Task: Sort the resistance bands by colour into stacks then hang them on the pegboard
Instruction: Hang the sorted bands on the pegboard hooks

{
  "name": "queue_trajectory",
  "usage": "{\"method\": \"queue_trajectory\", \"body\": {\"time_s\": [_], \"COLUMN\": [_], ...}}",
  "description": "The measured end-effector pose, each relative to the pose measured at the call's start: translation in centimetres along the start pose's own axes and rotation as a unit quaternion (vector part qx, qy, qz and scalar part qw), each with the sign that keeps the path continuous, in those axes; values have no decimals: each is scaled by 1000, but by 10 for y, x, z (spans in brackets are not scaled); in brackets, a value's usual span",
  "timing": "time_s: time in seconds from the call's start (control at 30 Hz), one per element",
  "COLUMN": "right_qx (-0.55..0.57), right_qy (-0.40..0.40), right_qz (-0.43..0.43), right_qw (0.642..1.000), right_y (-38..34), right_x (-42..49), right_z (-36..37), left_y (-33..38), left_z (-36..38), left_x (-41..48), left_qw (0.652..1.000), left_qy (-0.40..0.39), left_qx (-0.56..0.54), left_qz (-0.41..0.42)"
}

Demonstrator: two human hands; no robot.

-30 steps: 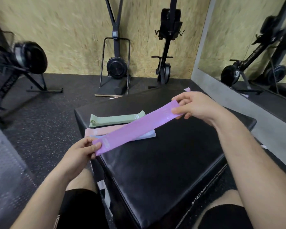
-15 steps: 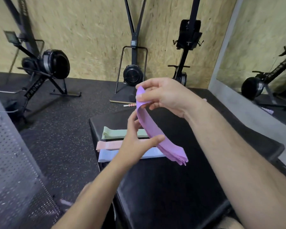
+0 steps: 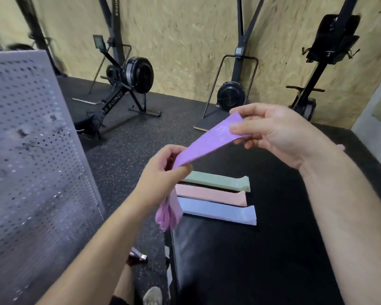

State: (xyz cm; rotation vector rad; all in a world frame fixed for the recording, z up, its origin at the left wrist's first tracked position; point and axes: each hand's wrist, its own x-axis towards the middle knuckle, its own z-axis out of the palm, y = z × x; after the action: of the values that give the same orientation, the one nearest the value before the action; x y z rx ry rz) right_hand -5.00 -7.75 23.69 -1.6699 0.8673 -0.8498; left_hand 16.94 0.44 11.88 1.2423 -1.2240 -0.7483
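Note:
Both hands hold a stack of purple resistance bands (image 3: 207, 144) in the air above the black padded box (image 3: 273, 249). My right hand (image 3: 273, 133) pinches the upper end. My left hand (image 3: 163, 172) grips the bands lower down, and their loose ends hang below its wrist. On the box lie three flat stacks side by side: green bands (image 3: 218, 180) farthest, pink bands (image 3: 211, 194) in the middle, light blue bands (image 3: 218, 212) nearest. The grey pegboard (image 3: 31, 150) stands at the left, blurred, with small hooks on it.
Black rubber floor (image 3: 119, 164) separates the pegboard from the box. Rowing and ski machines (image 3: 128, 80) stand along the wooden back wall. A small object (image 3: 139, 256) lies on the floor near the box's left edge. My shoe (image 3: 152, 296) shows at the bottom.
My view has swung left, bringing the pegboard into sight. The purple bands have been lifted off the box; my left hand has regripped them partway along, leaving the ends hanging.

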Motion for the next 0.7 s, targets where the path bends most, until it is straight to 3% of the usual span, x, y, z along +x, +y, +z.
{"method": "queue_trajectory", "body": {"time_s": [0.27, 0.37, 0.47, 0.53, 0.7], "right_qx": [-13, -126, -154, -113, -167], "right_qy": [-49, -36, 15, -17, -51], "right_qz": [114, 112, -16, -110, -202], "right_qw": [992, 985, 988, 987, 964], "right_y": [64, 80, 71, 55, 37], "right_x": [11, 5, -13, -27, -27], "right_z": [65, 101, 145, 174, 225], "left_y": [20, 28, 36, 40, 47], "left_z": [-82, -94, -105, -115, -148], "left_x": [-29, -33, -39, -43, -63], "left_qw": [994, 987, 979, 973, 974], "left_qy": [-13, -13, -1, 16, 70], "left_qx": [105, 158, 203, 227, 214], "left_qz": [-33, -38, -35, -37, -37]}}
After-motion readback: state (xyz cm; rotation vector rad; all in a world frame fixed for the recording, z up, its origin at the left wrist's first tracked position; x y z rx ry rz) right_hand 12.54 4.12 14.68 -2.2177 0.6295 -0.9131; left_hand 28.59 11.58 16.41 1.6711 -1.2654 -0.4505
